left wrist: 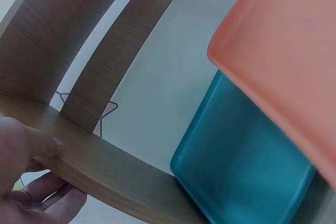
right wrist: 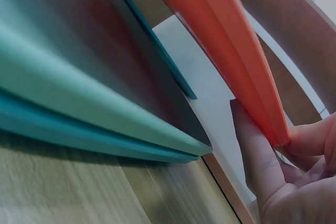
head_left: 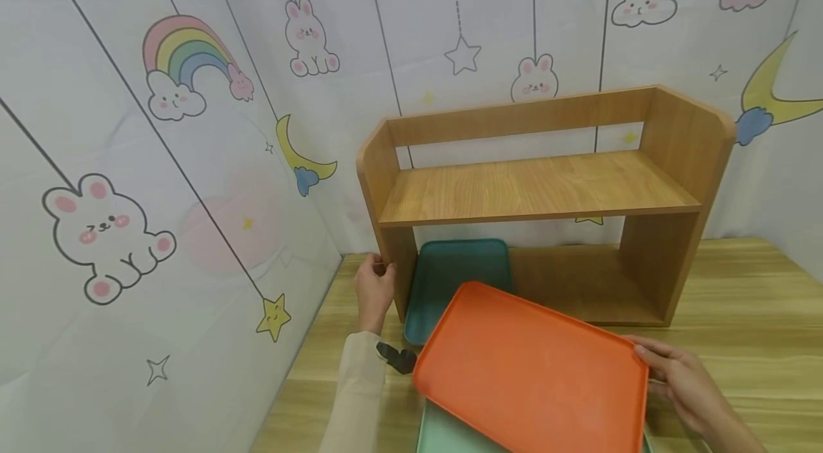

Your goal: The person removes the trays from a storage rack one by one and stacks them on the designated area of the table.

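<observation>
My left hand (head_left: 375,289) grips the front edge of the left side panel of a wooden desktop shelf (head_left: 540,185), thumb on one side and curled fingers on the other. An orange tray (head_left: 534,367) is pinched at its right corner between the thumb and fingers of my right hand (head_left: 684,381). It slants above a light green tray (right wrist: 105,90), which lies on a teal tray (right wrist: 89,135); in the head view it hides most of both. Another teal tray (left wrist: 241,156) stands tilted in the shelf's lower compartment against the left panel.
The shelf stands on a wood-grain table (head_left: 759,310). Behind it and along the left hangs a white wall covering (head_left: 212,339) printed with rabbits, stars and rainbows. A black band piece (head_left: 396,358) sits by my left wrist.
</observation>
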`<move>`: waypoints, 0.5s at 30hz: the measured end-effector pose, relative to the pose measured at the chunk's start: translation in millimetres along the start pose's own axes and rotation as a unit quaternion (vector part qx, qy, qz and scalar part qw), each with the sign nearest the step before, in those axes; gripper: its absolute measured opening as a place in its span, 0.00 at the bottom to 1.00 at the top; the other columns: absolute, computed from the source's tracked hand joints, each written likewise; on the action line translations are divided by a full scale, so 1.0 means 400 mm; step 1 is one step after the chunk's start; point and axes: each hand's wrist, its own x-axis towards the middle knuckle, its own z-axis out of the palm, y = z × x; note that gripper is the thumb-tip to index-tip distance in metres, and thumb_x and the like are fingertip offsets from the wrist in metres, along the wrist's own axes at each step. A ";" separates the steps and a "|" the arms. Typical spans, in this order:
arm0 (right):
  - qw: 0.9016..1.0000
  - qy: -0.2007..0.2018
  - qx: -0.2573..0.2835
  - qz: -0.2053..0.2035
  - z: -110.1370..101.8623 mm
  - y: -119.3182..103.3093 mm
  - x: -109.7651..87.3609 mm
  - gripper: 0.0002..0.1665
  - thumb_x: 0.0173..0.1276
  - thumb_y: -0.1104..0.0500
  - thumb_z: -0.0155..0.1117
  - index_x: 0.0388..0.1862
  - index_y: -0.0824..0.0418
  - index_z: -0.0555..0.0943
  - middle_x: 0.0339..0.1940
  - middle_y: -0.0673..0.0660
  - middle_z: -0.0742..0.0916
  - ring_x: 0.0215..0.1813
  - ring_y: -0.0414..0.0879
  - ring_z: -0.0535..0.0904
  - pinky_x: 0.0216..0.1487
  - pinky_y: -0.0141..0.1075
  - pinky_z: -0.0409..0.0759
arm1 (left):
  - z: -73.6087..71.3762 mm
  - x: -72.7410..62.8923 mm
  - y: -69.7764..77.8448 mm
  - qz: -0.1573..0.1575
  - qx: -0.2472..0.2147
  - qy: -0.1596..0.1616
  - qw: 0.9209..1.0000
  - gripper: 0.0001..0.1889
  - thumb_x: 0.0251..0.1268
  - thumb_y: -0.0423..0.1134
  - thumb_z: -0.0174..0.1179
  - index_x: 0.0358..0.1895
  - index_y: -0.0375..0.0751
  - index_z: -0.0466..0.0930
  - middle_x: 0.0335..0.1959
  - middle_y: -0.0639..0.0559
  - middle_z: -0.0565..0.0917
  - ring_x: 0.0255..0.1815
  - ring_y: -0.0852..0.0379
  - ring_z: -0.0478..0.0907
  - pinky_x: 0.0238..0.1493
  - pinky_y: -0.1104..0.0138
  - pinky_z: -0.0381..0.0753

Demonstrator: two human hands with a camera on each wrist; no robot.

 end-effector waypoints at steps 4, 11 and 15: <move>1.000 -0.021 -0.001 0.001 -0.003 0.004 0.002 0.18 0.76 0.58 0.49 0.44 0.35 0.82 0.42 0.37 0.86 0.43 0.35 0.84 0.41 0.36 0.84 | -0.001 -0.001 -0.001 0.002 0.001 0.001 1.000 0.06 0.59 0.33 0.63 0.35 0.32 0.79 0.34 0.38 0.85 0.35 0.44 0.83 0.37 0.53 0.81; 0.997 -0.082 -0.007 0.010 -0.010 0.001 0.009 0.18 0.76 0.56 0.47 0.46 0.34 0.81 0.44 0.37 0.86 0.46 0.36 0.83 0.45 0.38 0.83 | -0.002 0.000 0.002 -0.003 -0.002 -0.001 1.000 0.06 0.59 0.33 0.62 0.35 0.32 0.79 0.34 0.37 0.85 0.36 0.44 0.83 0.38 0.53 0.82; 0.995 -0.097 -0.012 0.024 -0.007 0.004 0.012 0.17 0.76 0.55 0.48 0.46 0.33 0.82 0.44 0.38 0.87 0.46 0.36 0.83 0.45 0.38 0.83 | -0.002 0.001 0.001 -0.004 -0.002 0.001 1.000 0.06 0.59 0.33 0.63 0.35 0.32 0.79 0.35 0.37 0.85 0.36 0.44 0.83 0.38 0.53 0.81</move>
